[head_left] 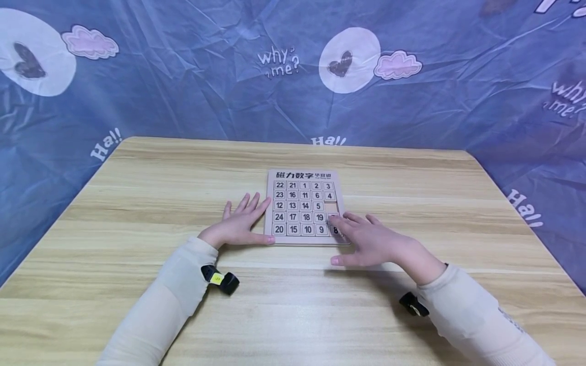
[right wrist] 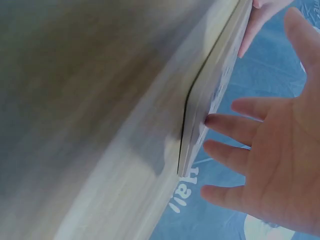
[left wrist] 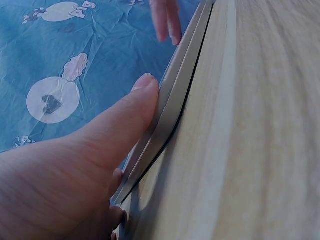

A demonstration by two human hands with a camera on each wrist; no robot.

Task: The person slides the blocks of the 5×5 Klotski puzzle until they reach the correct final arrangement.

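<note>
A flat number sliding puzzle (head_left: 302, 240) with printed characters along its top lies on the table, its tiles in rows. One bare slot shows at the right end of the third row. My left hand (head_left: 240, 226) lies at the puzzle's left side, fingers spread and straight, the thumb resting on the lower left corner. Over the lower right part reaches my right hand (head_left: 373, 241), fingers extended. A fingertip of it touches a tile just below the bare slot and partly hides that tile's number. In the right wrist view the puzzle (right wrist: 192, 135) appears edge-on beside the fingers.
The wood-grain table (head_left: 183, 168) extends around the puzzle on all sides. A blue printed cloth (head_left: 206, 76) hangs behind the table and along its sides. Each sleeved wrist carries a small black device, one on the left (head_left: 220, 278) and one on the right (head_left: 414, 304).
</note>
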